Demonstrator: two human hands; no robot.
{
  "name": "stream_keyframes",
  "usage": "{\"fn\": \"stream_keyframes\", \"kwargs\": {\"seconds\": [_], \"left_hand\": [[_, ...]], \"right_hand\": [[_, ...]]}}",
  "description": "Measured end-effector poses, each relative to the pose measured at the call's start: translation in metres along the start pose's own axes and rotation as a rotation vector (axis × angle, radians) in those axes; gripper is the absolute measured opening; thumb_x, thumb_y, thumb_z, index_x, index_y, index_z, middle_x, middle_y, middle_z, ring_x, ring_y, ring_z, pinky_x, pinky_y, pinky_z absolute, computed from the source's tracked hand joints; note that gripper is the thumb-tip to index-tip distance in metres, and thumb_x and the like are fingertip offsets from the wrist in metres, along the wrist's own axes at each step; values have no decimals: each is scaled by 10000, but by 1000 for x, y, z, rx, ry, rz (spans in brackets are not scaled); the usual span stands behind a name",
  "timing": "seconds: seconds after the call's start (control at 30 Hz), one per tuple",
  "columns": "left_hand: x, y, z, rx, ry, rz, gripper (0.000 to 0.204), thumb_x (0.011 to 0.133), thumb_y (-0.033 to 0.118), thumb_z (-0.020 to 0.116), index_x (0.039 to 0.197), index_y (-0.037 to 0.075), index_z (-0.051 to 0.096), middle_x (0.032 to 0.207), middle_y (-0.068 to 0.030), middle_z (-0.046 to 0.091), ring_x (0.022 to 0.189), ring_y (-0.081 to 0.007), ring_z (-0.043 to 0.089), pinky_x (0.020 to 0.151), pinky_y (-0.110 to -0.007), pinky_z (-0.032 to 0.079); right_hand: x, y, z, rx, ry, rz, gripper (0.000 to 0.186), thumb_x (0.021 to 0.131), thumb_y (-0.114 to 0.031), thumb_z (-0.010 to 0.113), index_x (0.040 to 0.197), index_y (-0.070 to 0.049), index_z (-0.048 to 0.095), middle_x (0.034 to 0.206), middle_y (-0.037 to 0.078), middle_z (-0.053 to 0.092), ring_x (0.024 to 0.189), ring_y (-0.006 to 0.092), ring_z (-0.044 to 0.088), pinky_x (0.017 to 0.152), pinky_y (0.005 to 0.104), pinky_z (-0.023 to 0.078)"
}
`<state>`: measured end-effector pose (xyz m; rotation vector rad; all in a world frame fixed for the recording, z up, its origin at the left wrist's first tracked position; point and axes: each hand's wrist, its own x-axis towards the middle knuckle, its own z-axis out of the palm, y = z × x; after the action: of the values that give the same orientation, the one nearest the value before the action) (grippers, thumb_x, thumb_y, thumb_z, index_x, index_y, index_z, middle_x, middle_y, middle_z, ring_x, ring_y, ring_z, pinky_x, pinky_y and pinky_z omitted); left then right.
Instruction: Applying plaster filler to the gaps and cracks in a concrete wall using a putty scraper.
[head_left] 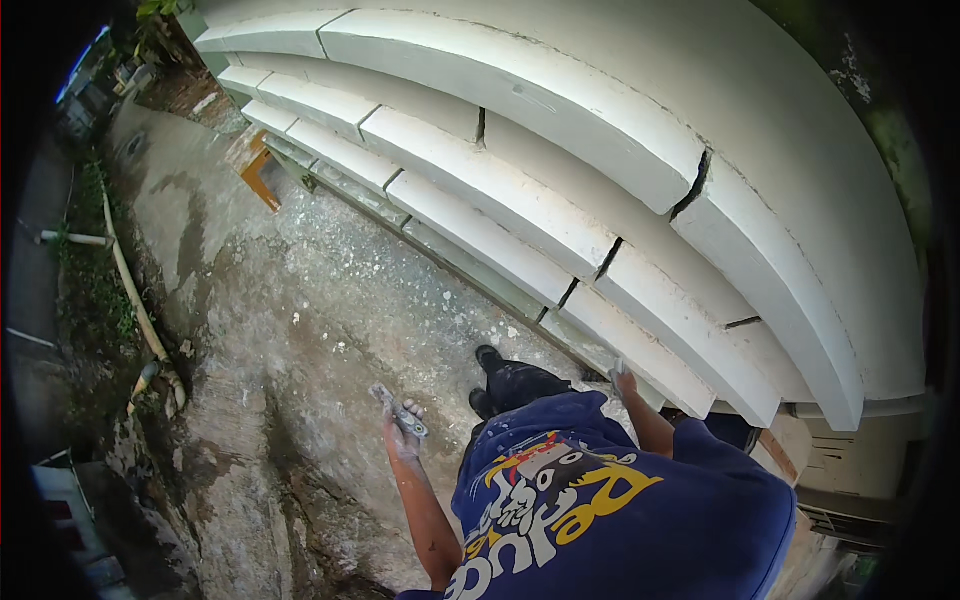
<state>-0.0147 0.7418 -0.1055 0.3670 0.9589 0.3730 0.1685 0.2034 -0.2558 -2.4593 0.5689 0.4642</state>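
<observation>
My left hand [407,430] is out over the paved ground, its fingers wrapped round a narrow, grey-white smeared hand tool [413,424] with a rounded end. The exact kind of tool is unclear. White powder or paste coats that hand. My right hand [626,384] is beside the lowest white ledge [500,235] of the wall, its fingers bent and whitened. Something pale [617,368] shows at the fingertips, too small to make out. Dark vertical gaps break up the stacked ledges.
Above the lower ledges, a long white ledge [520,85] curves outward. An orange-brown stool [262,180] stands by the wall's far end. White spots cover the concrete ground [330,290]. Pipes [130,280] and plants line the left side. My feet in dark shoes [487,357] are near the wall base.
</observation>
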Motion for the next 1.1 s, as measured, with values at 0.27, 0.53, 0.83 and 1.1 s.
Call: {"fn": "stream_keyframes", "kwargs": {"seconds": [0.27, 0.53, 0.83, 1.1], "left_hand": [[45, 47, 87, 468, -230, 69, 167, 999, 248, 582, 1069, 97, 587, 752, -34, 590, 535, -157, 562, 470, -287, 463], [60, 83, 279, 1207, -695, 272, 333, 1024, 219, 584, 1320, 66, 587, 745, -1, 559, 551, -87, 503, 487, -252, 399], [57, 82, 426, 1896, -1545, 434, 441, 964, 264, 690, 1326, 19, 632, 789, -93, 638, 675, -119, 531, 665, -307, 488], [30, 36, 501, 1809, -2199, 403, 436, 952, 213, 687, 1331, 10, 616, 1197, -250, 687, 1122, -311, 678, 979, -337, 479]], "right_hand": [[21, -86, 84, 607, -19, 345, 563, 875, -525, 649, 1039, 13, 691, 818, 166, 687, 602, 291, 670, 486, 456, 543], [24, -179, 140, 999, 257, 569, 432, 880, -419, 644, 1016, -9, 633, 774, 141, 630, 565, 269, 639, 440, 483, 540], [1, -249, 114, 1916, 795, 469, 370, 996, -589, 395, 926, -237, 491, 634, -14, 447, 481, 157, 430, 457, 330, 355], [-74, -290, 8, 1946, 1200, 285, 651, 1042, -338, 463, 1601, -211, 155, 944, 57, 519, 627, 143, 515, 509, 329, 467]]}}
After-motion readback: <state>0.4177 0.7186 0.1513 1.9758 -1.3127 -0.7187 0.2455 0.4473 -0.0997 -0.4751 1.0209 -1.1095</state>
